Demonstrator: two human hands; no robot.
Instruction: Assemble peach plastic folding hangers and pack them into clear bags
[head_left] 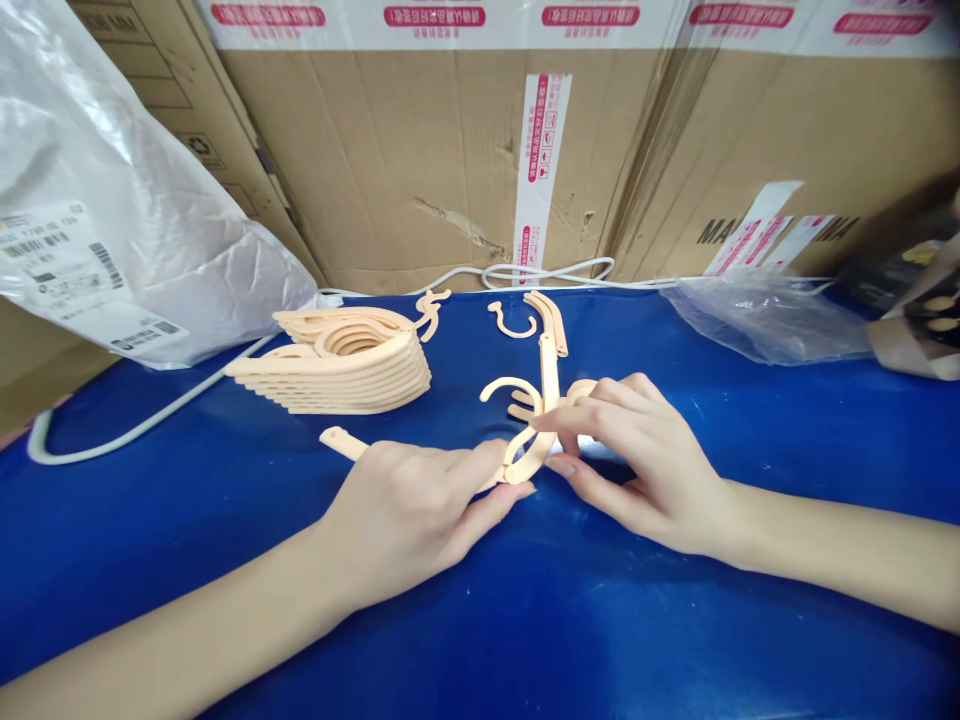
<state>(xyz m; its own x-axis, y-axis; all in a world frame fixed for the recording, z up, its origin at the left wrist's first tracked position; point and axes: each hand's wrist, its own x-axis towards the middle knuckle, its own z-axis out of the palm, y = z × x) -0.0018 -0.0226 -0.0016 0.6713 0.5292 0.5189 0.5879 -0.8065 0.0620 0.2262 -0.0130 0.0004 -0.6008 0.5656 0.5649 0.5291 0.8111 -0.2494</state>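
My left hand (420, 500) is closed around one arm of a cream plastic folding hanger; that arm's end sticks out past the knuckles. The hanger's other arm (550, 375) stands up between my hands, and its curved hook (510, 385) points left. My right hand (637, 460) pinches the hanger near the joint with thumb and fingers. Behind my right fingers lie more cream pieces (581, 390), partly hidden. A neat stack of folded hangers (337, 370) lies beyond my left hand.
Loose hooks (431, 312), another single hook (514, 322) and loose hanger arms (551, 320) lie at the back of the blue table (480, 620). A white cable (150, 425) runs along the left and back. Cardboard boxes (420, 150), a white parcel bag (135, 200) and clear plastic (772, 315) border the table.
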